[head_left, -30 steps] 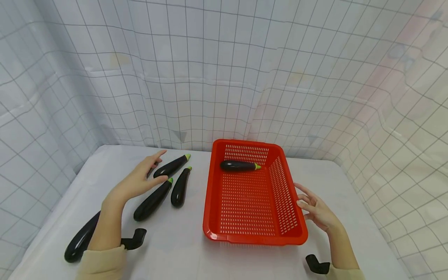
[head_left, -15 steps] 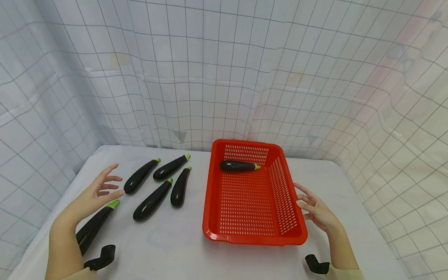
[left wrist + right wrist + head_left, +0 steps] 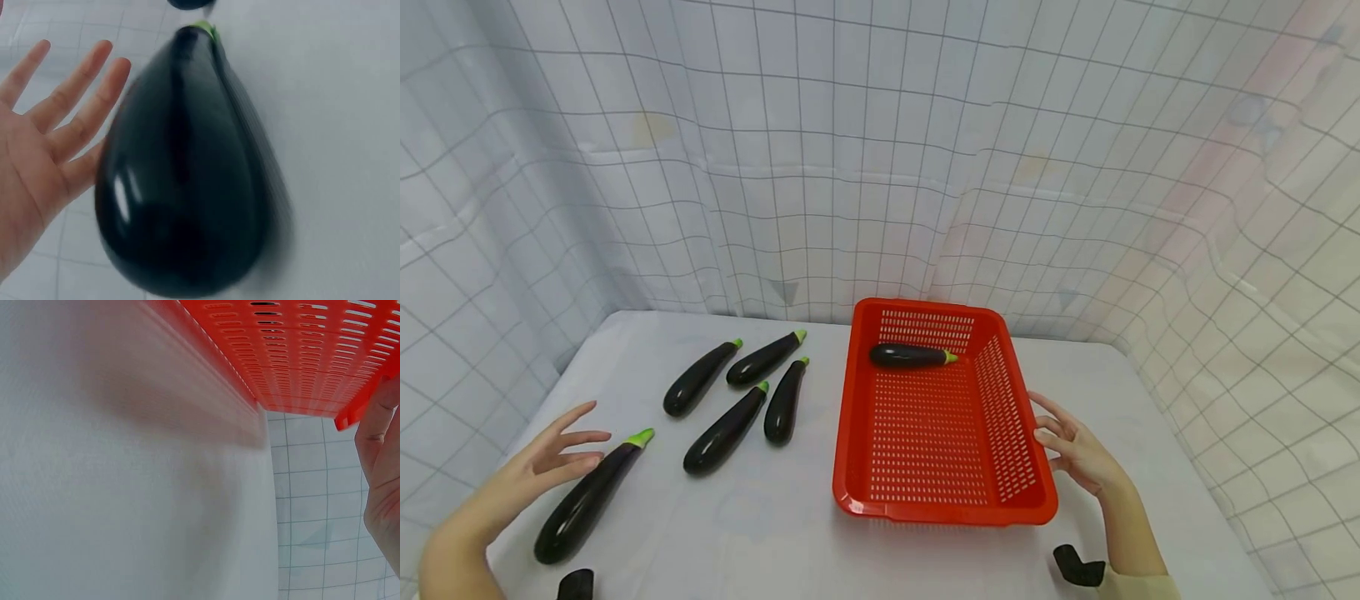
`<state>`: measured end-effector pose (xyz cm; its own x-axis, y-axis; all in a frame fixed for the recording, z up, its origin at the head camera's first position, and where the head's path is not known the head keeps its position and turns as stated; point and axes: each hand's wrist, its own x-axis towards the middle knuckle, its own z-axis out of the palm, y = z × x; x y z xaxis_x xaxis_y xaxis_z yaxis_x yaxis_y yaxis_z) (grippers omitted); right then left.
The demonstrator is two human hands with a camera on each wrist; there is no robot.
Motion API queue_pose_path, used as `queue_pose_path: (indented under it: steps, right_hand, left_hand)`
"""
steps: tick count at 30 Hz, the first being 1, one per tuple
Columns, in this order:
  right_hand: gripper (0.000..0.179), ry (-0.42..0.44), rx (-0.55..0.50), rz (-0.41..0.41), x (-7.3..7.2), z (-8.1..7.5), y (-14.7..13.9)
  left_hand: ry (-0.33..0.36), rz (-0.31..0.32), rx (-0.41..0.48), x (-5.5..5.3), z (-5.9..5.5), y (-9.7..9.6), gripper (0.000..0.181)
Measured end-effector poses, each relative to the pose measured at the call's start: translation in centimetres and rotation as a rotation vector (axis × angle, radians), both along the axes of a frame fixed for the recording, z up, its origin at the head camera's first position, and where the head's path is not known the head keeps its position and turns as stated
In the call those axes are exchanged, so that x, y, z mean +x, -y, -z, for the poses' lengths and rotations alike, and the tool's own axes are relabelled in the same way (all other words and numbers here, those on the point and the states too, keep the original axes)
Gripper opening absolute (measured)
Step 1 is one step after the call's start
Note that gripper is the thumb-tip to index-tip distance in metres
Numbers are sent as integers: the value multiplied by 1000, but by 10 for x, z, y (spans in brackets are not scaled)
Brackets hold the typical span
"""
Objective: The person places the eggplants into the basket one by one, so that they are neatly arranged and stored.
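Observation:
On the left side of the table, my left hand (image 3: 546,458) is beside a large dark eggplant (image 3: 583,504) with a green stem end. Its fingers are spread, and the left wrist view shows the same eggplant (image 3: 181,169) filling the middle, with the open palm (image 3: 31,156) to its left. Nothing is held there. My right hand (image 3: 1078,454) rests its fingers against the right rim of a red perforated basket (image 3: 844,417); the right wrist view shows fingers (image 3: 375,419) at the basket's edge. One eggplant (image 3: 908,357) lies crosswise at the basket's far end.
Several more eggplants lie loose between the left hand and the basket, among them a far-left one (image 3: 698,382) and a small one (image 3: 784,404). White sheets with a grid pattern (image 3: 865,167) surround the white-covered table (image 3: 760,542) at the back and sides.
My left hand has moved from the far group of eggplants back and leftward to the large eggplant. The right hand and basket have stayed in place.

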<state>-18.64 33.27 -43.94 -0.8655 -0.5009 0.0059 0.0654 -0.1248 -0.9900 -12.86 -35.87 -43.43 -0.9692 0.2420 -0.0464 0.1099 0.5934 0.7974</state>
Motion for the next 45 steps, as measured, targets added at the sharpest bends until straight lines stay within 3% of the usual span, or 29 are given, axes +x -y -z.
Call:
queue_pose_path:
  steps: [11, 18, 29, 34, 40, 45]
  right_hand:
    - [60, 0, 0, -12, -2, 0, -1]
    - [60, -6, -18, -21, -2, 0, -1]
    - [60, -2, -11, 0, -1, 1, -1]
    - [60, -10, -14, -16, -2, 1, -2]
    - [60, -3, -23, -9, -2, 2, -1]
    - [60, 4, -17, -13, -2, 2, -2]
  left_hand:
    - [42, 5, 81, 11, 30, 30, 69]
    - [156, 27, 116, 17, 40, 43, 69]
    - [362, 50, 45, 13, 43, 49, 78]
    - [394, 59, 26, 14, 43, 49, 76]
    - [372, 70, -27, 17, 44, 49, 72]
    - [395, 70, -26, 18, 44, 47, 67]
